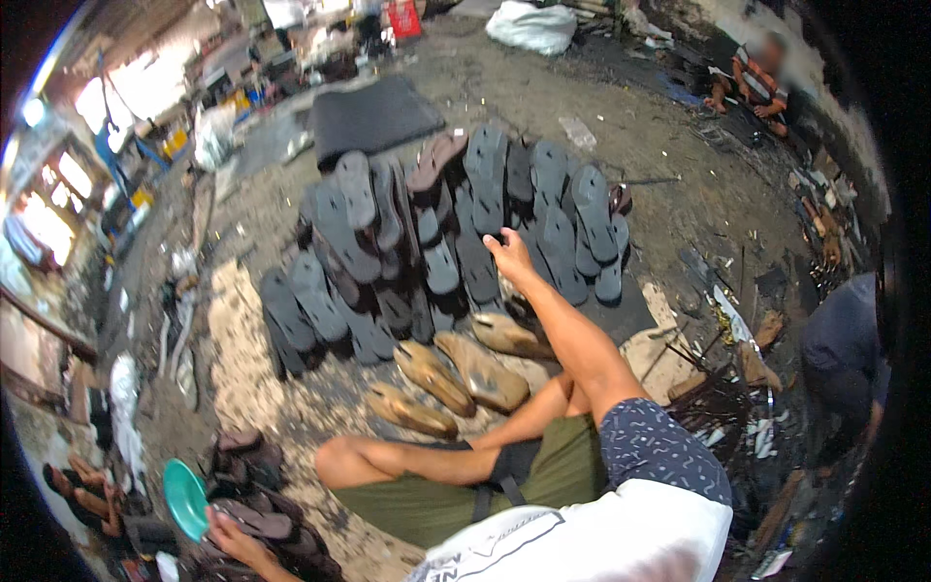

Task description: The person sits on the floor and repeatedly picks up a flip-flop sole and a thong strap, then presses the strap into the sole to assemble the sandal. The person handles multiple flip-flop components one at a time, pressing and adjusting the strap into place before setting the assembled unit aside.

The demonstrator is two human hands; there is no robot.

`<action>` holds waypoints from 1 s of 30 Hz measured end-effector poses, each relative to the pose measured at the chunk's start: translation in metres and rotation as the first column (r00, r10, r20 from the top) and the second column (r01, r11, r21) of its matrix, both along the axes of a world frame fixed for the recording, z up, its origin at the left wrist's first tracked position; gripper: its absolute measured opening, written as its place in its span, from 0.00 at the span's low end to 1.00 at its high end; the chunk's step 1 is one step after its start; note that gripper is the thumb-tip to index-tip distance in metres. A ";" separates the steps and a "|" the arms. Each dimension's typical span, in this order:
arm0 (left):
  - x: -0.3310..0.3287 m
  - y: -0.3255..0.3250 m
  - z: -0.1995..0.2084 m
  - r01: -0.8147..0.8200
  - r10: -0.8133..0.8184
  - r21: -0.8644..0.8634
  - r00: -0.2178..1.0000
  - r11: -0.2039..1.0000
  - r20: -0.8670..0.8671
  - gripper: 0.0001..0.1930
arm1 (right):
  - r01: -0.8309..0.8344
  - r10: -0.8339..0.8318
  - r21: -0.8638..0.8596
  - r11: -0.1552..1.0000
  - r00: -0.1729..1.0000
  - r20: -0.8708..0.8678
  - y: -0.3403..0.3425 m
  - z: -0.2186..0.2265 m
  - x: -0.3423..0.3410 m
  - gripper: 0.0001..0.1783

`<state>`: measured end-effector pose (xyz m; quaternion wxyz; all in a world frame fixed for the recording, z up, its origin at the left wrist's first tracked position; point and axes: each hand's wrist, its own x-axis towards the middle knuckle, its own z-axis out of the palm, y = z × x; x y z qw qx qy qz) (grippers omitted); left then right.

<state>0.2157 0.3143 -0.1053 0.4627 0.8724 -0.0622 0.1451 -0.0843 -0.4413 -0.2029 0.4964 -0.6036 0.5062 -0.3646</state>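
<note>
Grey sole (486, 179) lies just beyond your right hand (512, 260); wooden lasts (482, 373) sit between that hand and you. Green bowl (183, 498) and brown pieces (260, 521) adjoin your left hand (231, 539); I can't tell either grip.

Daylight blazed through the far-left opening (145, 87), burned clean white! | Left window (73, 175) glared too | bare floor (538, 92) sat dim, evenly lit | soft shadows pooled between the dark soles (441, 267) | far-right person (761, 92): head smeared by blur | fisheye bowed the left beam (48, 330) | black rim swallowed every corner!
</note>
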 end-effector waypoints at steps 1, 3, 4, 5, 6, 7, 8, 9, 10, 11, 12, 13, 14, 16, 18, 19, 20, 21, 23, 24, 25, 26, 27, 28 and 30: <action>-0.025 -0.035 0.014 0.002 -0.003 -0.067 1.000 0.998 -0.016 0.23 | 0.087 -0.087 0.011 0.996 0.996 0.005 -0.017 0.005 0.021 0.48; -0.059 -0.073 0.038 0.044 -0.060 -0.209 0.996 0.977 -0.069 0.22 | 0.195 -0.200 0.072 0.978 0.978 0.063 -0.045 -0.003 0.062 0.50; -0.064 -0.081 0.039 0.093 -0.130 -0.286 0.985 0.954 -0.113 0.22 | 0.237 -0.242 0.094 0.967 0.969 0.050 -0.060 -0.004 0.074 0.51; -0.067 -0.092 0.035 0.183 -0.242 -0.321 0.958 0.929 -0.156 0.24 | 0.295 -0.294 0.121 0.948 0.955 -0.027 -0.073 -0.003 0.060 0.43; -0.066 -0.108 0.033 0.236 -0.313 -0.386 0.938 0.892 -0.151 0.24 | 0.163 -0.188 0.171 0.972 0.972 0.141 -0.094 0.004 0.046 0.25; -0.074 -0.126 0.035 0.262 -0.362 -0.436 0.918 0.861 -0.163 0.24 | 0.083 -0.160 0.224 0.971 0.921 0.354 -0.098 0.011 0.040 0.18; -0.089 -0.134 0.042 0.258 -0.379 -0.469 0.907 0.845 -0.183 0.24 | -0.033 -0.129 0.276 0.961 0.827 0.548 -0.082 0.016 0.047 0.12; -0.104 -0.145 0.051 0.190 -0.322 -0.463 0.920 0.866 -0.225 0.24 | -0.035 -0.169 0.308 0.951 0.775 0.608 -0.050 0.029 0.065 0.09; -0.109 -0.158 0.048 0.202 -0.358 -0.517 0.908 0.832 -0.220 0.21 | -0.018 -0.118 0.228 0.974 0.815 0.567 -0.041 0.029 0.063 0.11; -0.112 -0.185 0.045 0.253 -0.449 -0.563 0.860 0.787 -0.241 0.20 | 0.056 -0.105 0.128 0.990 0.905 0.413 -0.054 0.015 0.050 0.15; -0.116 -0.207 0.042 0.304 -0.535 -0.598 0.806 0.741 -0.253 0.20 | 0.110 -0.115 0.032 0.993 0.961 0.251 -0.064 -0.006 0.038 0.20; -0.120 -0.208 0.044 0.285 -0.523 -0.589 0.804 0.756 -0.282 0.20 | 0.167 -0.172 0.063 0.984 0.981 0.093 -0.043 -0.004 0.061 0.34; -0.124 -0.225 0.047 0.297 -0.553 -0.603 0.780 0.740 -0.294 0.19 | 0.204 -0.210 0.078 0.976 0.975 0.069 -0.042 -0.014 0.064 0.42; -0.140 -0.255 0.050 0.426 -0.697 -0.637 0.671 0.643 -0.255 0.18 | 0.368 -0.368 -0.008 0.930 0.929 -0.030 -0.081 -0.042 0.051 0.43; -0.141 -0.249 0.048 0.586 -0.777 -0.553 0.597 0.592 -0.199 0.21 | 0.220 -0.244 0.183 0.958 0.963 0.115 -0.099 -0.039 0.053 0.36; -0.141 -0.228 0.053 0.522 -0.703 -0.534 0.679 0.665 -0.212 0.21 | 0.014 -0.102 0.331 0.944 0.963 0.249 -0.070 -0.012 0.090 0.31; -0.144 -0.219 0.052 0.479 -0.673 -0.543 0.701 0.690 -0.236 0.21 | 0.015 -0.092 0.234 0.972 0.943 0.320 -0.074 0.006 0.088 0.27; -0.147 -0.218 0.049 0.439 -0.656 -0.557 0.702 0.705 -0.277 0.20 | 0.049 -0.097 0.138 0.989 0.924 0.369 -0.091 0.021 0.071 0.23; -0.153 -0.207 0.051 0.368 -0.624 -0.609 0.730 0.703 -0.279 0.20 | 0.012 -0.174 0.227 0.974 0.686 0.707 -0.073 0.050 0.061 0.17; -0.155 -0.196 0.053 0.320 -0.589 -0.627 0.758 0.711 -0.280 0.20 | -0.103 -0.314 0.375 0.921 0.374 0.873 -0.049 0.073 0.063 0.15; -0.150 -0.192 0.047 0.291 -0.568 -0.620 0.762 0.728 -0.309 0.22 | -0.136 -0.304 0.374 0.918 0.368 0.879 -0.020 0.087 0.046 0.15; -0.154 -0.206 0.043 0.303 -0.594 -0.625 0.734 0.720 -0.328 0.23 | -0.151 -0.284 0.365 0.919 0.390 0.876 0.013 0.093 0.023 0.16; -0.158 -0.231 0.045 0.319 -0.623 -0.635 0.706 0.704 -0.337 0.24 | -0.246 -0.137 0.254 0.935 0.410 0.902 0.048 0.083 0.004 0.15; -0.159 -0.254 0.050 0.335 -0.641 -0.633 0.685 0.698 -0.345 0.26 | -0.254 -0.045 0.185 0.949 0.473 0.880 0.091 0.070 -0.006 0.16; -0.155 -0.299 0.040 0.528 -0.779 -0.610 0.569 0.591 -0.262 0.29 | -0.396 0.131 0.206 0.895 0.674 0.727 0.189 0.053 -0.030 0.18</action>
